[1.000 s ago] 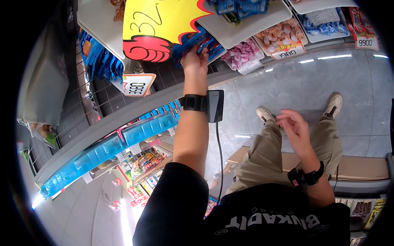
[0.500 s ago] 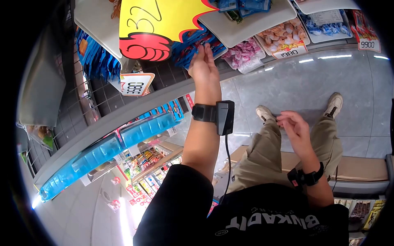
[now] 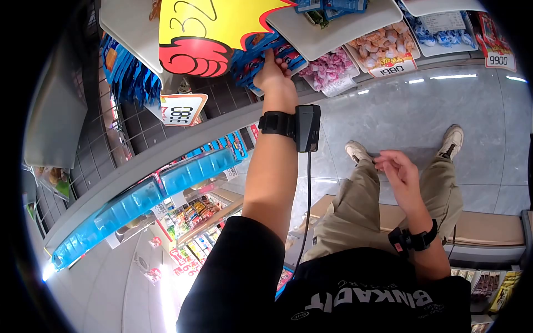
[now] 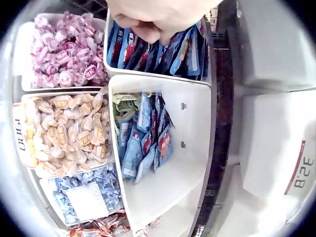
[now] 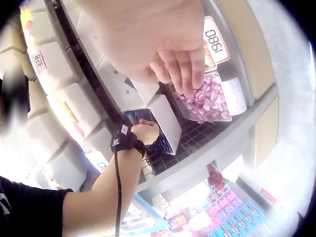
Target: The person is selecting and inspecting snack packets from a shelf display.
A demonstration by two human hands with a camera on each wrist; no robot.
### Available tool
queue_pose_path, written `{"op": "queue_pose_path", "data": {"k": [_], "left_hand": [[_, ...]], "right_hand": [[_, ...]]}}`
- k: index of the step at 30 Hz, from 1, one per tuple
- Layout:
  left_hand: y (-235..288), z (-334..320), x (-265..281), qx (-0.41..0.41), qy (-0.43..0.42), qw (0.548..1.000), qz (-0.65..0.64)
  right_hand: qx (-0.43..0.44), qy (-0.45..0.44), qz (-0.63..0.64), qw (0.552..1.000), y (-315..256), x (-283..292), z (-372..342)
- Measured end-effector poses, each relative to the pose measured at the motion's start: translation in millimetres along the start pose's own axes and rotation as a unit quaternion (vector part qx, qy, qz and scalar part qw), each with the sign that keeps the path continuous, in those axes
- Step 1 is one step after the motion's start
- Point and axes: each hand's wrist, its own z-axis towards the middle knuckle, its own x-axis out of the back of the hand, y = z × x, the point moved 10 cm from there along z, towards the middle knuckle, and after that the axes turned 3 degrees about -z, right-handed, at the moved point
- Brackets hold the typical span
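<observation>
My left hand (image 3: 273,77) reaches into a white bin (image 4: 159,75) of blue snack packets (image 4: 129,47). In the head view its index finger points in among them, while the other fingers bend toward the palm. The left wrist view shows the bent fingers (image 4: 148,32) right over the packets' top edges; I cannot tell whether they pinch one. The packets stand in rows, partly covered by the hand. My right hand (image 3: 401,175) hangs in front of my legs, holding nothing, its fingers loosely bent. The right wrist view also shows this hand (image 5: 163,44), fingers hanging.
A big yellow price sign (image 3: 222,25) overhangs the packet bin. Beside that bin lie pink wrapped candies (image 4: 69,52), then orange-wrapped candies (image 4: 69,131) and blue-wrapped candies (image 3: 438,38). Another bin (image 4: 190,148) holds a few blue packets. A grey shelf edge (image 3: 183,133) runs below my left forearm.
My left hand drew back slightly from the packets, its fingers straightening, then went in among them again with most fingers bent. My right hand stays where it was.
</observation>
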Motion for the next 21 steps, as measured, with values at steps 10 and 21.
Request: {"op": "queue_pose_path", "data": {"k": [10, 21], "left_hand": [[25, -88, -42, -0.213, -0.227, 0.943, 0.114], [10, -145, -208, -0.571, -0.302, 0.52, 0.559]], "right_hand": [[0.003, -0.005, -0.01, 1.0, 2, 6, -1], [0.018, 0.018, 0.025, 0.999, 1, 35, -7]]}}
